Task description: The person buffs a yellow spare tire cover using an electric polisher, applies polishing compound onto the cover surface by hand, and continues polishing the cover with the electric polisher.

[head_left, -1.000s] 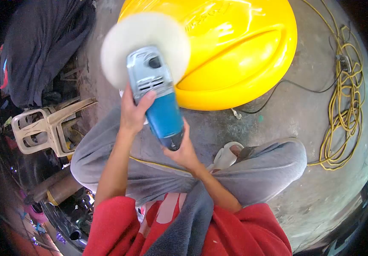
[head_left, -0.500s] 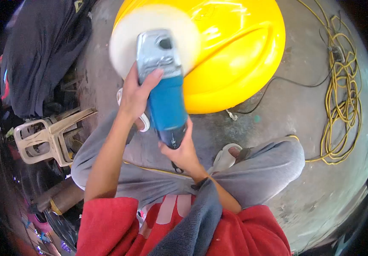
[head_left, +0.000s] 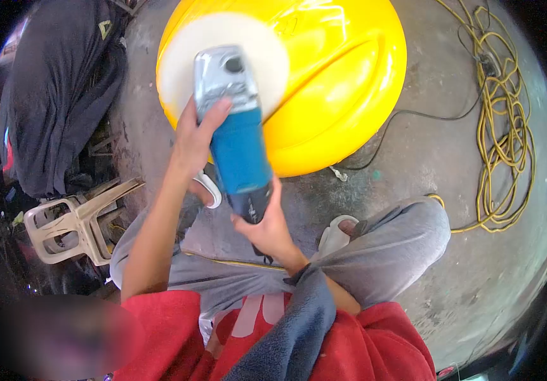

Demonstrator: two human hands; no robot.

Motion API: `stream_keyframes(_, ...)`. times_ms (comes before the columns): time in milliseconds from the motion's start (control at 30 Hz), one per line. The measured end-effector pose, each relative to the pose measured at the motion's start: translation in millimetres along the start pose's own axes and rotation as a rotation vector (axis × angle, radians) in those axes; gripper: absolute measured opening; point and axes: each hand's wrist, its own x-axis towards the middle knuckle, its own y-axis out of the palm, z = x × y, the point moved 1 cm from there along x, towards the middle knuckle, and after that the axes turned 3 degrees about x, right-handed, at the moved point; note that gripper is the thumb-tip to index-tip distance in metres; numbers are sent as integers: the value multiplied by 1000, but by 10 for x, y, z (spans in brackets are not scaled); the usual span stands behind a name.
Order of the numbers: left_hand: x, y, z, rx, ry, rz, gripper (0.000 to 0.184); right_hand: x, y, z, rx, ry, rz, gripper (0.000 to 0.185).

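Note:
A blue polisher (head_left: pixel 240 152) with a silver metal head lies across both my hands. My left hand (head_left: pixel 191 143) is wrapped round the front of it, thumb on top near the metal head. Further back, my right hand (head_left: pixel 270 232) grips the dark rear handle from the right side. Under the head, the round white buffing pad (head_left: pixel 257 51) looks smeared by motion and lies over the left part of a glossy yellow domed piece (head_left: pixel 349 95). That piece has a raised curved ridge. Its top is cut off by the frame edge.
A coiled yellow cord (head_left: pixel 505 159) lies on the concrete floor (head_left: pixel 426 152) at right, with a black cable (head_left: pixel 438 116) running from it toward the yellow piece. At left are a beige plastic stool (head_left: pixel 73 228) and a dark draped cloth (head_left: pixel 64 95). My bent legs frame the near side.
The buffing pad has shifted slightly right relative to the yellow piece. The whole view has moved a little, and a blurred patch now covers the lower left. Both hands keep their grip.

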Motion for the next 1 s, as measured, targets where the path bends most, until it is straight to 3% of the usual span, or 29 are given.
stream_keyframes(100, -289, -180, 302, -76, -100, -64, 66, -168, 112, -206, -8, 62, 61, 105)
stream_keyframes(167, -368, -254, 485, -162, -121, -76, 65, -230, 163, -260, 29, 226, 155, 104)
stream_keyframes(233, -396, -296, 576, -175, -92, -66, 61, -222, 191, -293, 11, 135, 156, 103)
stream_keyframes(333, -291, -248, 413, -57, -32, -64, 62, -150, 200, -267, 71, 164, 131, 103)
stream_keyframes(400, -156, -136, 167, -56, -12, -26, 61, -51, 165, -205, 7, -9, 33, 104)
stream_keyframes(500, 137, 52, -98, -59, 73, 76, 59, 121, 55, 13, 46, -48, -38, 104)
stream_keyframes(667, 323, 202, -279, -19, 184, 137, 55, 204, -33, 170, 112, 66, -91, 103)
stream_keyframes(767, 183, 118, -169, -32, 144, 135, 57, 138, 27, -15, 130, 5, -45, 104)
stream_keyframes(833, -2, 7, -34, -26, 19, 32, 59, 40, 93, -198, -49, -64, -15, 107)
stream_keyframes(1000, -380, -326, 544, -49, -111, -72, 61, -192, 189, -312, 34, 218, 157, 105)
